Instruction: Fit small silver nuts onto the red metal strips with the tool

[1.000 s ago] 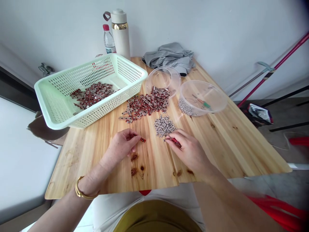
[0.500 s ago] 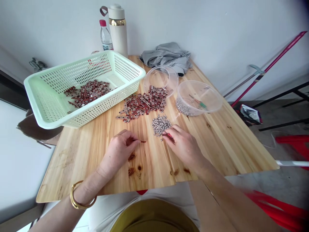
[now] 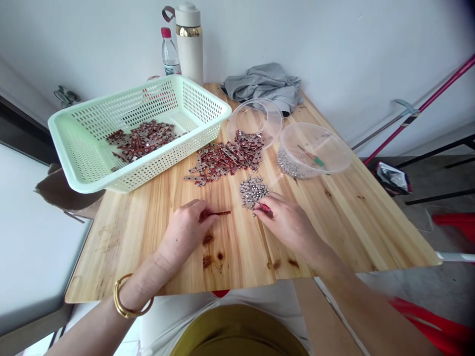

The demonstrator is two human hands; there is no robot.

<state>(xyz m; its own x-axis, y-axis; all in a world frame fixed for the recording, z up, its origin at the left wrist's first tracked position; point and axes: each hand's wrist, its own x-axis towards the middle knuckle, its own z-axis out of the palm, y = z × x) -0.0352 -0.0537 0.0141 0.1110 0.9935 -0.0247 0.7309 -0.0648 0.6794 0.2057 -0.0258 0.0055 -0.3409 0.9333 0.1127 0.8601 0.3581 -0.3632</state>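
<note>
My left hand [image 3: 189, 222] pinches a thin reddish-brown strip [image 3: 223, 212], whose free end points right above the wood. Closed around a small red tool [image 3: 264, 207] with a thin dark tip, my right hand [image 3: 287, 220] rests at the lower right of a pile of tiny silver metal pieces [image 3: 253, 190]. Its fingers hide most of the tool, so the exact kind does not show. One loose metal piece lies just below the fingertips. Behind the pile is a heap of similar reddish-brown strips [image 3: 226, 160] with round silver spots.
A pale green basket [image 3: 159, 165] at left holds more strips. A clear round tub [image 3: 334, 160] at right contains metal pieces and a green-handled tool [image 3: 318, 161]. Behind are a clear lid [image 3: 276, 111], a grey cloth [image 3: 263, 84], a plastic bottle [image 3: 170, 54] and a white flask [image 3: 190, 54].
More of the strip now sticks out from my left fingers. The whole view has shifted slightly; my right hand stays by the metal pieces with the red tool.
</note>
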